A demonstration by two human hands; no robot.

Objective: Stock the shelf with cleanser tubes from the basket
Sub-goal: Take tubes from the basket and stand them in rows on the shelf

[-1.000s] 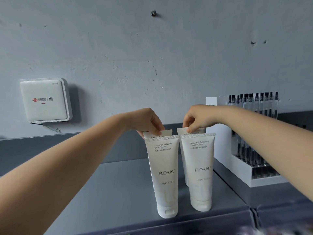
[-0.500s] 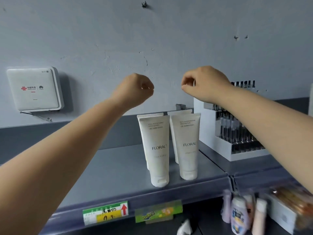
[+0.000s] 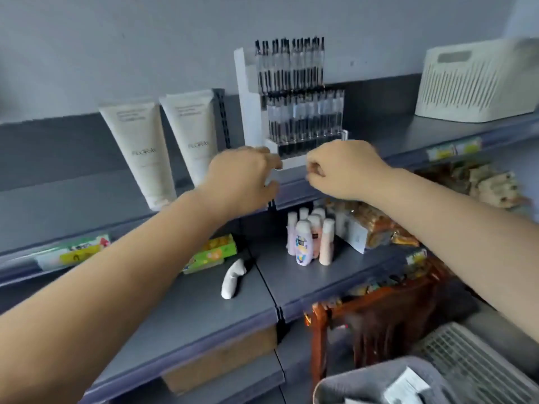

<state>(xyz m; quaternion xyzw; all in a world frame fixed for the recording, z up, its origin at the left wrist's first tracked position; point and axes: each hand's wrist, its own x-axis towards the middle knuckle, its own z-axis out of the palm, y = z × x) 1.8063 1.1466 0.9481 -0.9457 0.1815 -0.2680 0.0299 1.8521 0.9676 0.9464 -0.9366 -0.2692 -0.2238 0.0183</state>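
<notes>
Two white cleanser tubes (image 3: pixel 140 147) (image 3: pixel 191 132) stand cap-down on the upper grey shelf (image 3: pixel 73 205), left of centre; others may be hidden behind them. My left hand (image 3: pixel 242 176) hovers in front of the shelf edge, right of the tubes, fingers relaxed and empty. My right hand (image 3: pixel 344 170) hangs beside it with fingers curled, holding nothing. A grey basket (image 3: pixel 350 380) shows at the bottom right, with a white pack (image 3: pixel 405 384) inside.
A white rack of black pens (image 3: pixel 297 112) stands right of the tubes, and a white slatted basket (image 3: pixel 472 83) at the far right. The lower shelf holds small bottles (image 3: pixel 303 243), a white tube lying flat (image 3: pixel 232 278) and snack packs (image 3: pixel 376 228).
Both hands have let go of the tubes' top seams, lifted off, and come down and toward me. The view has swung down and right, showing the lower shelves and the basket.
</notes>
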